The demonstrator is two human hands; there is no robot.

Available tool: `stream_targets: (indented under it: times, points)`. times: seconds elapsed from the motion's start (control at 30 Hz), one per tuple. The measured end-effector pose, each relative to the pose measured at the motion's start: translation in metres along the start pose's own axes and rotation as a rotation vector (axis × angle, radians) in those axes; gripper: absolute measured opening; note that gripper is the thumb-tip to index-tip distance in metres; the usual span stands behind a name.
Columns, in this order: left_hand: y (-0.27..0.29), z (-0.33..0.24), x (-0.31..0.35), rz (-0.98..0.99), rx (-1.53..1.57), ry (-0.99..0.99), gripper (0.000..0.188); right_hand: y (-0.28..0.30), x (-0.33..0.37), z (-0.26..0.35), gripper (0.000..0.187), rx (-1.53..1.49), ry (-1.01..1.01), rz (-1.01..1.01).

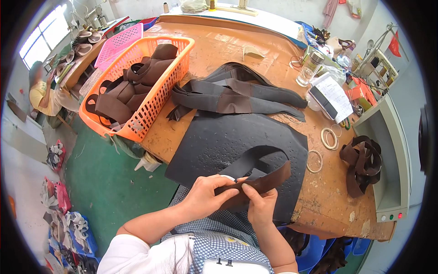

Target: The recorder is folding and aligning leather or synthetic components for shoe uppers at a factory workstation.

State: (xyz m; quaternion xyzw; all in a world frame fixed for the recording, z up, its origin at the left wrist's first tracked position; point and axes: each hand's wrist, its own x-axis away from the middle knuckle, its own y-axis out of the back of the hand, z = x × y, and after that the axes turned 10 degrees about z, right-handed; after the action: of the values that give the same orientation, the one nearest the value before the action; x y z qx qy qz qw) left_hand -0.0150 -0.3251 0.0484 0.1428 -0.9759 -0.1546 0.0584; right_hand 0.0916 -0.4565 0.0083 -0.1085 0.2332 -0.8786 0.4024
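Between my two hands is a strip, brown on one face and dark grey on the other, that looks like leather or fabric. Its far part curls in a loop over a pitted black mat on the table. My left hand pinches the strip near its left end, and something small and white shows at the fingers. Close beside it, my right hand grips the strip between thumb and fingers. A bundle of long grey and brown strips lies just beyond the mat.
An orange basket of coiled brown strips stands at the left. To the right are tape rings, a notebook, a glass jar, another brown coil and a grey machine housing. A person sits far left.
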Motion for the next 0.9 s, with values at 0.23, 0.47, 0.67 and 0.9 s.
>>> stream_targets:
  times: [0.23, 0.47, 0.67, 0.9]
  points:
    - [0.001, 0.003, 0.001, -0.016, -0.131, -0.012, 0.02, 0.01, -0.005, 0.008, 0.017, -0.147, 0.016, -0.089]
    - [-0.001, -0.006, -0.004, 0.007, 0.024, 0.012, 0.021, 0.01, -0.004, 0.008, 0.014, -0.072, 0.023, -0.058]
    - [-0.002, -0.009, -0.011, 0.008, 0.03, 0.061, 0.019, 0.008, -0.002, 0.006, 0.014, -0.089, 0.045, -0.048]
    - [-0.003, -0.007, -0.011, 0.006, 0.052, 0.061, 0.015, 0.008, -0.001, 0.004, 0.014, -0.033, 0.045, -0.113]
